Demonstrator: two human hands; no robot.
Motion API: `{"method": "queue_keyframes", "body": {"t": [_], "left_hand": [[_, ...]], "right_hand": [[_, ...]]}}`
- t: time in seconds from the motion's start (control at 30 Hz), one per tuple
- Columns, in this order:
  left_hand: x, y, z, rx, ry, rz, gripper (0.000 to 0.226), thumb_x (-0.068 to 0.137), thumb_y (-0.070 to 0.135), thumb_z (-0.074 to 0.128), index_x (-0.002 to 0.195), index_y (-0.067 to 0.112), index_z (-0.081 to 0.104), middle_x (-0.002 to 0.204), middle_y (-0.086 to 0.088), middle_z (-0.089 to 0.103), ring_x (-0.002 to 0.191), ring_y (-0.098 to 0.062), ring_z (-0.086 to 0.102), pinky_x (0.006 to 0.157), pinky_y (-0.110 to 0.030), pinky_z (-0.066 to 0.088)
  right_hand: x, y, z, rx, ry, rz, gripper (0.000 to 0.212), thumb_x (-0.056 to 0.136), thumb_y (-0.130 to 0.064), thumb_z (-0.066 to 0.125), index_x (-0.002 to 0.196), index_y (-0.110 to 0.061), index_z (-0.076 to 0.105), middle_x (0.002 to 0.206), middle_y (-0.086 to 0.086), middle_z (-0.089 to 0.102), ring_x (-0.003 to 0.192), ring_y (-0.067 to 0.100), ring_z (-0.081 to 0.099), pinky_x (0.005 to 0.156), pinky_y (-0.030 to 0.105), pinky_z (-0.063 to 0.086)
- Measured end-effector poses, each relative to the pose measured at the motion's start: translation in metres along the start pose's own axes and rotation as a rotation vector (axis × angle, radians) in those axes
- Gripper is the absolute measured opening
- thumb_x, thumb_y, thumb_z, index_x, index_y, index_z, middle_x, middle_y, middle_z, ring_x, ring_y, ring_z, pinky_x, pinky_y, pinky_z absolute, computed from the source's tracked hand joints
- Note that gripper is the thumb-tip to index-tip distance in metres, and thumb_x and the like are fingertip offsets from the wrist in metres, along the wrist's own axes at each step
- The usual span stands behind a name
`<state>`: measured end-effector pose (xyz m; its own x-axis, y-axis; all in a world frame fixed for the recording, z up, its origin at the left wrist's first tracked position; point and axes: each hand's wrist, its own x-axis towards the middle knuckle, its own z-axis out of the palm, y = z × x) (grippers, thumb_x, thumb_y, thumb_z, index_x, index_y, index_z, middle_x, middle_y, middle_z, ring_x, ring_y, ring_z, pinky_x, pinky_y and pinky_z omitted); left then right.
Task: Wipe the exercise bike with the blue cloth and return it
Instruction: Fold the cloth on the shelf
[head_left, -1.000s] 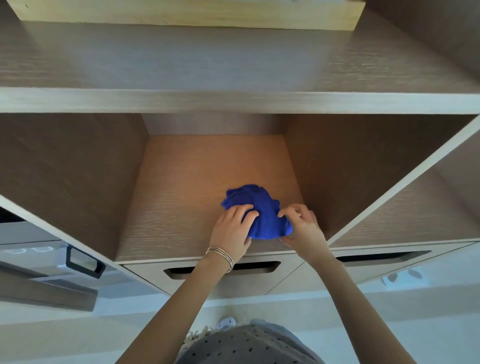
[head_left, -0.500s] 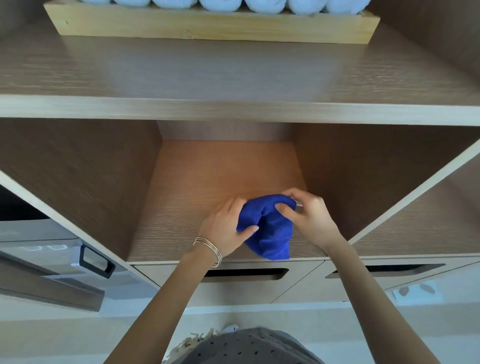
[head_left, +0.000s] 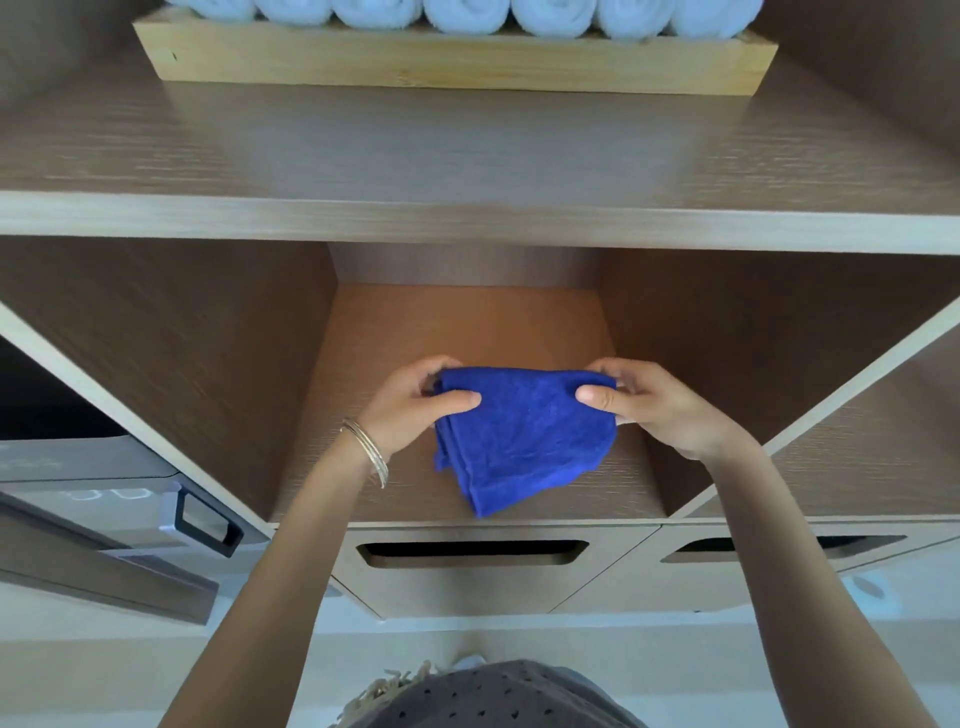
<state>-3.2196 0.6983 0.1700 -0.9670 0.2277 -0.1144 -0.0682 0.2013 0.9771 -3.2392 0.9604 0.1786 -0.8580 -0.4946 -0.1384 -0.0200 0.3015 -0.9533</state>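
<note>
A blue cloth (head_left: 522, 436) hangs folded in front of the open wooden cubby (head_left: 467, 332) in the middle of the shelf unit. My left hand (head_left: 415, 405) pinches its upper left corner between thumb and fingers. My right hand (head_left: 644, 405) pinches the upper right corner the same way. The cloth is stretched between both hands, and its lower edge droops toward the cubby's front lip. The exercise bike is out of view.
A wooden tray (head_left: 457, 62) of several rolled white towels sits on the shelf above. Drawers with cut-out handles (head_left: 475, 553) lie below the cubby. A grey appliance with a black handle (head_left: 208, 525) stands at the left. Another cubby (head_left: 862, 457) opens at the right.
The cloth was a bunched heap on the cubby floor under both hands. Both hands have lifted it, drawn apart and spread it into a flat fold.
</note>
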Motion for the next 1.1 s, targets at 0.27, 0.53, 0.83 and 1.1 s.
{"method": "queue_keyframes", "body": {"t": [0.27, 0.53, 0.83, 1.1], "left_hand": [[0.036, -0.020, -0.013, -0.104, 0.135, -0.297, 0.028, 0.083, 0.005, 0.066, 0.109, 0.011, 0.058, 0.109, -0.008, 0.061, 0.089, -0.017, 0.063, 0.068, -0.023, 0.058], [0.034, -0.077, 0.002, 0.511, 0.124, -0.015, 0.046, 0.085, 0.005, 0.060, 0.129, 0.018, 0.051, 0.142, -0.003, 0.047, 0.127, -0.022, 0.047, 0.102, -0.020, 0.030], [0.002, -0.125, 0.035, 1.184, -0.290, 0.132, 0.072, 0.089, 0.046, 0.051, 0.147, 0.035, 0.010, 0.159, 0.004, -0.007, 0.146, -0.019, -0.012, 0.117, -0.045, -0.002], [-0.010, -0.118, 0.037, 1.004, -0.181, 0.443, 0.047, 0.073, 0.021, 0.076, 0.117, 0.015, 0.063, 0.136, -0.008, 0.053, 0.133, -0.027, 0.042, 0.111, -0.046, 0.033]], "right_hand": [[0.038, 0.021, 0.016, 0.050, 0.298, 0.175, 0.013, 0.086, -0.023, 0.065, 0.092, -0.012, 0.064, 0.085, 0.001, 0.066, 0.080, 0.016, 0.063, 0.069, 0.024, 0.053], [0.032, 0.059, 0.045, -0.365, 0.533, 0.075, 0.030, 0.085, 0.006, 0.051, 0.102, -0.012, 0.069, 0.111, 0.006, 0.062, 0.092, 0.021, 0.063, 0.085, 0.023, 0.047], [-0.003, 0.104, 0.074, -0.681, 0.254, 0.121, 0.042, 0.086, -0.012, 0.062, 0.128, -0.019, 0.055, 0.143, -0.005, 0.041, 0.119, 0.017, 0.052, 0.092, 0.030, 0.048], [-0.024, 0.110, 0.078, -0.705, 0.249, 0.091, 0.038, 0.070, -0.017, 0.078, 0.107, -0.015, 0.069, 0.127, -0.001, 0.056, 0.116, 0.016, 0.053, 0.085, 0.034, 0.051]]}}
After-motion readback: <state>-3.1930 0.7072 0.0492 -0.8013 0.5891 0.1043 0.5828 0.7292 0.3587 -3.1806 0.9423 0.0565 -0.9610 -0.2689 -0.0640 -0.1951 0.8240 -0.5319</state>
